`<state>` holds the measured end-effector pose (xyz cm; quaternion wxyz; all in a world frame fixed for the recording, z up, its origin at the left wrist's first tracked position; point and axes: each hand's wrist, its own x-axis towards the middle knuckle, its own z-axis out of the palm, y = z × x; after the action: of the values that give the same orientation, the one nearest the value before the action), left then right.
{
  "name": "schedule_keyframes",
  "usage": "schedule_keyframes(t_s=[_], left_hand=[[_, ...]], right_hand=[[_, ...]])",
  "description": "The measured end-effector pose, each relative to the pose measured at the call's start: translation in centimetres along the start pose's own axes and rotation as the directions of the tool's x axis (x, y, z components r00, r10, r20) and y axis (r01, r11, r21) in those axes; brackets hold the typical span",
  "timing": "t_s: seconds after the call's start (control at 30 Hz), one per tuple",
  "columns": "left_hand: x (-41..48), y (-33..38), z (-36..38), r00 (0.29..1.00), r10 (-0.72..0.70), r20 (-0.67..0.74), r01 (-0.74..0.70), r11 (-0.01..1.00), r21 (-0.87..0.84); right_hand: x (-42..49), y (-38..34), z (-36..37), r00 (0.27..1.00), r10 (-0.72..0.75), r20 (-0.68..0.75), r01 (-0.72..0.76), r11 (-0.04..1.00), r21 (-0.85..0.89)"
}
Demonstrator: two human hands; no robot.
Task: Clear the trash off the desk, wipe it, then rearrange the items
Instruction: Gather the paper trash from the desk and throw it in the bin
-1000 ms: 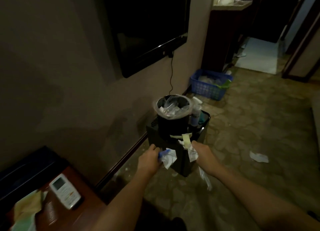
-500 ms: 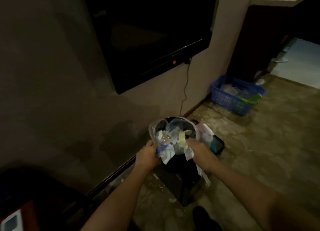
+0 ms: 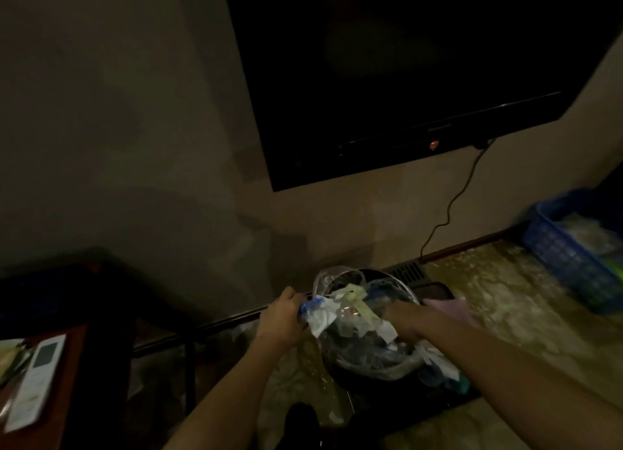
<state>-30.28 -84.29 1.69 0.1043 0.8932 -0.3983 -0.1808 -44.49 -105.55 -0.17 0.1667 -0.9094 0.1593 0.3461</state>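
Note:
A round black trash bin point(image 3: 340, 377) lined with a clear plastic bag stands on the floor by the wall, full of wrappers. My left hand point(image 3: 283, 318) grips a blue-and-white crumpled wrapper point(image 3: 318, 314) at the bin's left rim. My right hand point(image 3: 399, 319) reaches over the bin mouth and holds crumpled white and yellowish paper trash point(image 3: 362, 306); its fingers are partly hidden behind the trash. The desk point(image 3: 72, 365) shows its red-brown corner at the lower left.
A white remote point(image 3: 35, 380) lies on the desk beside yellowish paper point(image 3: 10, 355). A wall-mounted TV point(image 3: 404, 71) hangs above, its cable running down to the floor. A blue plastic basket point(image 3: 569, 247) sits on the floor at right. A black box point(image 3: 435, 289) stands behind the bin.
The view has moved closer and turned left, bringing the desk back in. Both hands moved from in front of the bin to over its mouth, still holding the trash.

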Motion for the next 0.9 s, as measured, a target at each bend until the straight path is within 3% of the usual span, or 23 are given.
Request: schedule_keyframes(t_s=[0.23,0.6,0.73,0.9], left_hand=[[5.0,-1.3,0.7,1.000,0.023,0.000,-0.023,0.999,-0.023],[9.7,-3.4,3.3,0.976,0.171,0.134,-0.169,0.985,-0.023],[10.1,-2.7,3.3,0.943,0.237,0.233,-0.246,0.969,0.010],[10.5,0.3,2.4,0.923,0.304,0.235,-0.318,0.948,0.024]], right_hand=[[7.4,-0.7,-0.9,0.998,0.057,-0.006,-0.056,0.992,0.115],[12.6,0.2,4.7,0.964,0.122,-0.236,-0.076,0.978,0.194],[11.1,2.1,5.9,0.966,0.209,-0.152,-0.160,0.946,0.284],[8.7,3.2,5.1,0.989,0.145,-0.022,-0.139,0.973,0.185]])
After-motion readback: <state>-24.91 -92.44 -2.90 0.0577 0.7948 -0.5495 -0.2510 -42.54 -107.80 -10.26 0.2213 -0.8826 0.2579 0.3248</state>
